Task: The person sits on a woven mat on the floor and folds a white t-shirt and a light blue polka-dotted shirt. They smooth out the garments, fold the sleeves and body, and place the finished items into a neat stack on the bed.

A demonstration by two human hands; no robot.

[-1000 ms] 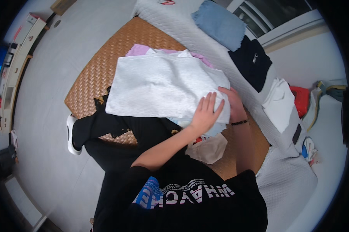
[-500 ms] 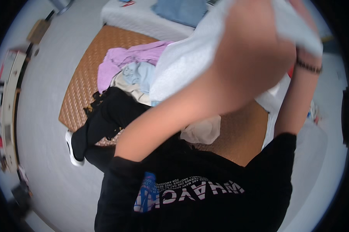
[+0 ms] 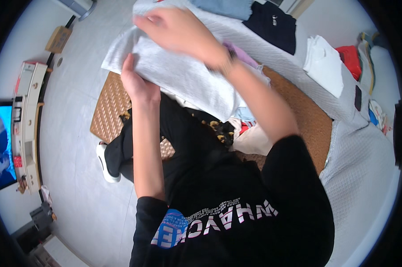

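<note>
A light grey piece of clothing [image 3: 187, 75] is stretched above my lap and the woven mat; its exact kind does not show. My left hand [image 3: 141, 86] grips its near left edge, thumb on top and fingers under the cloth. Over the far left part of the cloth is my right hand [image 3: 178, 33], smeared by motion, so its grip is unclear. Beneath and beside the cloth lie a purple garment [image 3: 243, 55], a black cloth with yellow print [image 3: 216, 129] and a cream cloth [image 3: 254, 140], each partly hidden.
On the quilted white sofa cover [image 3: 308, 89] lie folded blue denim [image 3: 221, 8], a folded black garment [image 3: 272, 26], folded white clothing [image 3: 323, 64], a red bag [image 3: 351, 62] and a dark phone [image 3: 358, 98]. A brown woven mat [image 3: 105, 107] lies under me. At the left stands a drawer cabinet [image 3: 32, 102].
The light grey clothing, raised at the upper right before, has come down and left over my lap. Both hands have moved left, and the view has shifted to show more of the sofa.
</note>
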